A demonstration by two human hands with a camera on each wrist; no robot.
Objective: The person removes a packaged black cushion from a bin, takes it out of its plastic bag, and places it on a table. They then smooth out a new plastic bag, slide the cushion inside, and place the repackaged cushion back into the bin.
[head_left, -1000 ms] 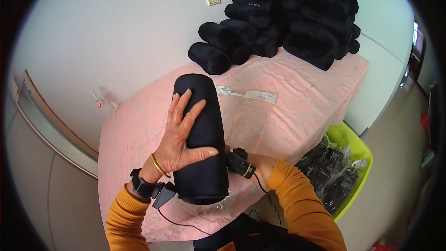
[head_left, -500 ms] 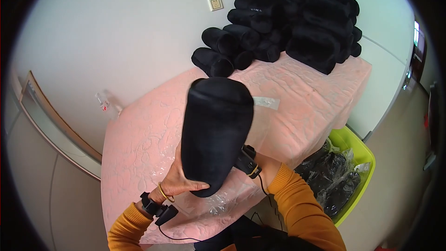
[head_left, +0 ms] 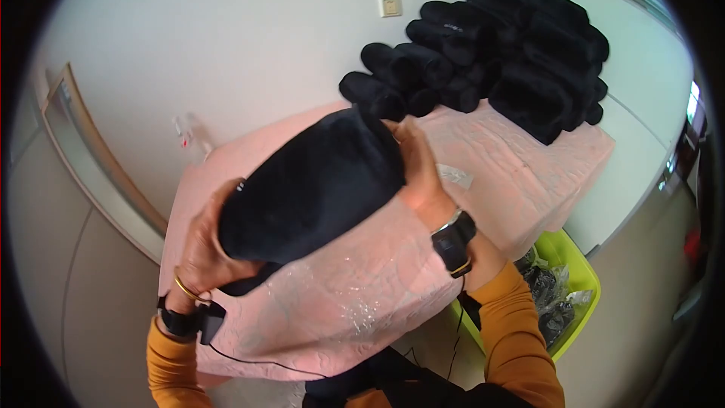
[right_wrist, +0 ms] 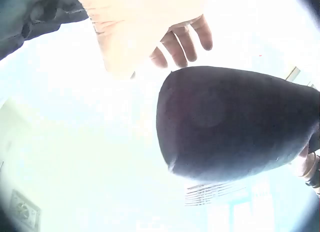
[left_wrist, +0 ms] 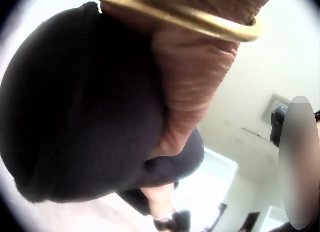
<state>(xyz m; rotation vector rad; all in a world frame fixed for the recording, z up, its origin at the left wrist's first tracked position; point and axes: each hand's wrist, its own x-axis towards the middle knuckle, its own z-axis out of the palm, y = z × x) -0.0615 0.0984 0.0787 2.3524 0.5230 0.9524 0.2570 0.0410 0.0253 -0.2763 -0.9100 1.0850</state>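
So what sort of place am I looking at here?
Probably a small packing or finishing workroom. A table under a pink cloth carries a stack of black rolled cushions, a green bin beside it holds bagged ones, and both hands hold another black cushion.

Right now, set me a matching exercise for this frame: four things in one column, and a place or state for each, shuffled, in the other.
Things:
1. black bolster
2. pile of black rolls
3. green bin
4. wall socket

Places or states:
A. on the wall above the table
B. held off the table between both hands
C. stacked at the table's far end
D. on the floor beside the table

Pairs: 1-B, 2-C, 3-D, 4-A
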